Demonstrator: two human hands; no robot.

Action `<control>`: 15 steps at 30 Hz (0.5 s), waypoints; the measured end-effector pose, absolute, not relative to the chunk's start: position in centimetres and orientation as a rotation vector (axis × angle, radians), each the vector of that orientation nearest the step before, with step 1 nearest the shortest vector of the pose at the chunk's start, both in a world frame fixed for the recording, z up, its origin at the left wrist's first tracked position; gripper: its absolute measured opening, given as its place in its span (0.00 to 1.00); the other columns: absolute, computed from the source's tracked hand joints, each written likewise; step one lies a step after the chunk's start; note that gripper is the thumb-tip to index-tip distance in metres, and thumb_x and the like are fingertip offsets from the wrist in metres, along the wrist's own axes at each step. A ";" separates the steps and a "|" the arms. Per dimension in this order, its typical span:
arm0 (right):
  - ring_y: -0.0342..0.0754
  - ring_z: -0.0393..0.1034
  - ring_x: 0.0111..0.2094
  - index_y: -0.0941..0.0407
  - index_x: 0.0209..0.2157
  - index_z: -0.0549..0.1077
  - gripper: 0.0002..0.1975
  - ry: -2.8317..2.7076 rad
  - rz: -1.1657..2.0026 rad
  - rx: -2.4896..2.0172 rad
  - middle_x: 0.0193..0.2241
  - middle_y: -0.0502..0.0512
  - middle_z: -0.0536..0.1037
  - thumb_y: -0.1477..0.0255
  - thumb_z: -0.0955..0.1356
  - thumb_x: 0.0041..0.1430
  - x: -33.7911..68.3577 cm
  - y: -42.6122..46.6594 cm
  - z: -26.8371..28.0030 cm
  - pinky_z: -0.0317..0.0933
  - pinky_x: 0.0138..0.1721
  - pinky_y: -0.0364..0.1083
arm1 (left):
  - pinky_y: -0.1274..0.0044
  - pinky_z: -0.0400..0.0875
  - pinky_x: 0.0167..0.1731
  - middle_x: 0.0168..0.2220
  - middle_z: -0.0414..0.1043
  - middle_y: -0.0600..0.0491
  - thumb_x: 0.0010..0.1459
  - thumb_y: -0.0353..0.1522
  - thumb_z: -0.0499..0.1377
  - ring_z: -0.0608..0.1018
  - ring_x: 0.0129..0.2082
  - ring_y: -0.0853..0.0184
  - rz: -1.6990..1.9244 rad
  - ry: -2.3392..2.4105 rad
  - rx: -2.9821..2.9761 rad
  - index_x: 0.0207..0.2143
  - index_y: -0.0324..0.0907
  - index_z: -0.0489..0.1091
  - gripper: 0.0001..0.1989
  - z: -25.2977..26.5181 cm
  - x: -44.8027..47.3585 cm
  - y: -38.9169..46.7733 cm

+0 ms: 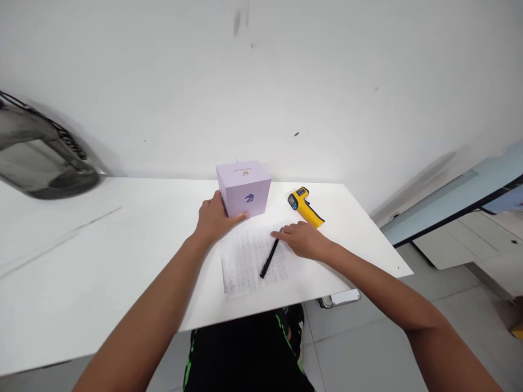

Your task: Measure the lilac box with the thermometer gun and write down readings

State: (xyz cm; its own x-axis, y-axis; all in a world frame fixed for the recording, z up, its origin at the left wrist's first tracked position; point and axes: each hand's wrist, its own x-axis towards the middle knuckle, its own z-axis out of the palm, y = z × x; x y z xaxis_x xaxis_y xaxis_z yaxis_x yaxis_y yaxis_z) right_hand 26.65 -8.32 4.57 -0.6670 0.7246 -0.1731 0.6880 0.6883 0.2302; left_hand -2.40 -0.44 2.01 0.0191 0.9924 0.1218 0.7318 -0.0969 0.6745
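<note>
A pale purple box [245, 200] with a dark blue emblem on its front stands near the back of the white table. My left hand [213, 219] grips its lower left side, the thumb laid along the bottom of the front face. Below the box lies a sheet of paper [245, 261] covered in faint grey lines of writing. Over the paper, the upper end of a black pen [269, 258] is between the thumb and fingers of my right hand [304, 239]. Just beyond that hand rests a yellow and black infrared thermometer gun [306, 207], untouched.
A grey see-through bag [44, 155] with a black cord sits at the table's far left against the white wall [261, 98]. The table [122, 245] ends at the right and in front of my lap. A light blue panel [449, 198] leans beyond the right edge.
</note>
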 end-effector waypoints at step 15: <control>0.48 0.71 0.28 0.52 0.44 0.80 0.31 3.110 -1.624 1.601 0.27 0.50 0.78 0.42 0.60 0.84 29.0 -11.9 -0.3 0.65 0.32 0.47 | 0.46 0.81 0.61 0.63 0.83 0.39 0.49 0.57 0.74 0.79 0.69 0.30 0.848 1.766 1.871 0.65 0.50 0.69 0.45 1.8 -2.6 -0.3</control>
State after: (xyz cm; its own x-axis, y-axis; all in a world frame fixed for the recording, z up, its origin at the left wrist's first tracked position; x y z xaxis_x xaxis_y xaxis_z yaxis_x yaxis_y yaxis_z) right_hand 28.97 -11.90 -0.31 -0.4528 0.8636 0.2219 0.3113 0.3863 -0.8683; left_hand -2.60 -0.32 1.79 0.0023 0.9903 0.1391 0.7276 -0.0971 0.6791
